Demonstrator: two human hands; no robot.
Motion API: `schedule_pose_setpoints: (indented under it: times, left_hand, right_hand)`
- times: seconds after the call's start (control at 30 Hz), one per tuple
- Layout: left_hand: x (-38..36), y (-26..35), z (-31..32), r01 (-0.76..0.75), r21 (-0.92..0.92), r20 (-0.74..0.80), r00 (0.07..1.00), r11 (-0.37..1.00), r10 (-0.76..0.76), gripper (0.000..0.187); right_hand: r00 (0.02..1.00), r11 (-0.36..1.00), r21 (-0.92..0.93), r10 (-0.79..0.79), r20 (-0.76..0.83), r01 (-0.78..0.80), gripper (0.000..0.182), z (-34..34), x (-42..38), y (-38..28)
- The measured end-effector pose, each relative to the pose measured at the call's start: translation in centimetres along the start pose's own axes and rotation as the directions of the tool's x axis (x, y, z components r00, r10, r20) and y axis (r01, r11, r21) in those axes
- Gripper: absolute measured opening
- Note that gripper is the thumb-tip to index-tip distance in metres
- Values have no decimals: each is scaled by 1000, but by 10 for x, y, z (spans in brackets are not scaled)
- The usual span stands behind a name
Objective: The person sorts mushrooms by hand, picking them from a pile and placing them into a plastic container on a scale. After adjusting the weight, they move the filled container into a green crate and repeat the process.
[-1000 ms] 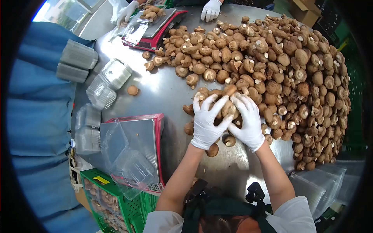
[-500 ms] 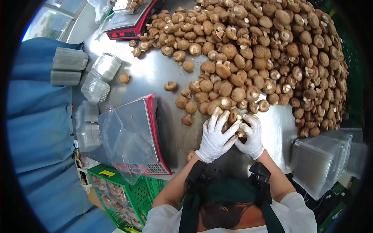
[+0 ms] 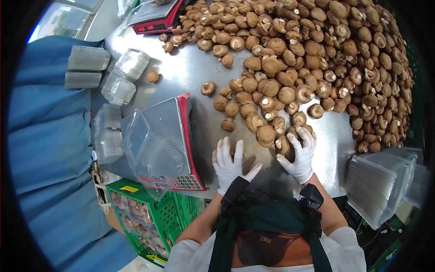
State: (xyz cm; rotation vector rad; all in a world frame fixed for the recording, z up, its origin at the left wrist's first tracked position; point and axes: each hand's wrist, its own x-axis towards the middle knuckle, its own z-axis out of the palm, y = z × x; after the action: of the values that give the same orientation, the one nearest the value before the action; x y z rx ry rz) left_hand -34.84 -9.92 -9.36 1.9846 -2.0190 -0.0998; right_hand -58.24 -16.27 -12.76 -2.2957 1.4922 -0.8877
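Note:
My left hand (image 3: 230, 164), in a white glove, lies palm down on the steel table (image 3: 199, 81) with its fingers spread; a bit of brown shows under the palm. My right hand (image 3: 301, 155), also gloved, cups a dark mushroom (image 3: 287, 148) between thumb and fingers at the near edge of a small cluster of mushrooms (image 3: 265, 134). The big mushroom pile (image 3: 326, 50) fills the far right of the table. A red scale (image 3: 174, 122) stands left of my left hand, with an open clear clamshell box (image 3: 152, 156) lying on it.
Stacks of clear boxes stand at the left (image 3: 120, 88) and at the near right (image 3: 378, 186). A green crate (image 3: 136, 217) with mushrooms sits below the scale. Blue cloth (image 3: 45, 136) covers the left. A second red scale (image 3: 156, 13) stands at the far edge.
My hands pulled a batch of mushrooms from the pile toward me, then parted. The left hand slid left onto the bare table; the right stayed on the mushrooms. The view tilted down.

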Motion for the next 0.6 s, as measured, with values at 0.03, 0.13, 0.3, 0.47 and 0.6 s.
schedule_pose_setpoints:
  times: [0.03, 0.13, 0.3, 0.47, 0.6]
  left_hand:
    - [9, 3, 2, 10, -55, 15, 1000, 998, -9, 95]
    - [50, 5, 18, -86, -136, -61, 995, 987, 78, 104]
    - [157, 21, 15, -211, -173, -76, 977, 962, 201, 112]
    - [163, 14, 26, -247, -206, 58, 963, 947, 264, 104]
    - [121, 15, 6, -249, -347, 92, 951, 904, 297, 90]
  right_hand:
    - [1000, 1000, 1, -12, -4, 12, 76, 2, 3, -1]
    - [998, 996, 88, 28, -56, -23, 71, 7, 20, 4]
    - [984, 971, -229, 24, -175, -64, 55, -15, 114, 4]
    - [999, 991, -130, 10, -46, -15, 52, -2, 129, 13]
    - [995, 994, -92, -55, 80, 63, 43, -15, 90, -8]
